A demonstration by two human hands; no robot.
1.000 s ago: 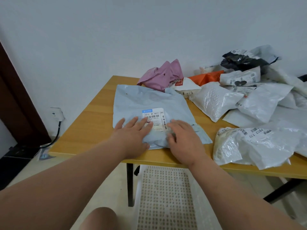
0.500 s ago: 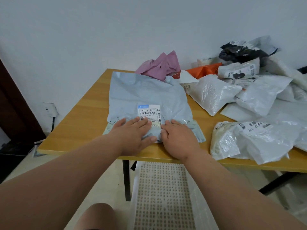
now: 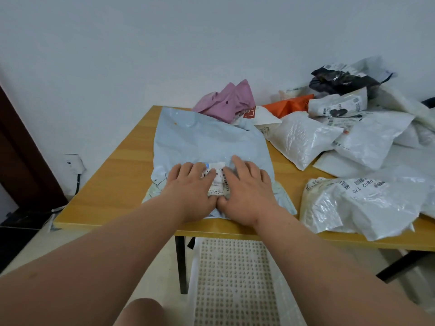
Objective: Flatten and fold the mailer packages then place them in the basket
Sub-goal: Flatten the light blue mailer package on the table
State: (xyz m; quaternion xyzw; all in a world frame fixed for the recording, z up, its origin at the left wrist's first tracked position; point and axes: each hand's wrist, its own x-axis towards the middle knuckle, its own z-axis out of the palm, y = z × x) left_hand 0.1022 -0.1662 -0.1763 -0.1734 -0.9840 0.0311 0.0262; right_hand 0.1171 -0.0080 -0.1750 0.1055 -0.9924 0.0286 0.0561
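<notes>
**Both palms slid forward over the label of the blue mailer**

Compared with half a second ago, the left hand (image 3: pixel 191 188) and the right hand (image 3: pixel 247 191) have been moved farther up the light blue mailer (image 3: pixel 209 140), so that the white shipping label (image 3: pixel 215 177), then clear above the fingertips, is now largely covered between them. Both hands are laid flat with fingers extended, pressing the mailer down; nothing is gripped. The thumbs are nearly touching at the near edge. The mailer is spread on the wooden table (image 3: pixel 113 184), its near end by the table's front edge.

Below that edge, a white perforated basket (image 3: pixel 235 285) is seen on the floor; no mailer is seen in it. To the right, a heap of white mailers (image 3: pixel 367 203), an orange mailer (image 3: pixel 289 105), a pink mailer (image 3: pixel 226 102) and a black mailer (image 3: pixel 341 82) is piled on the table.
</notes>
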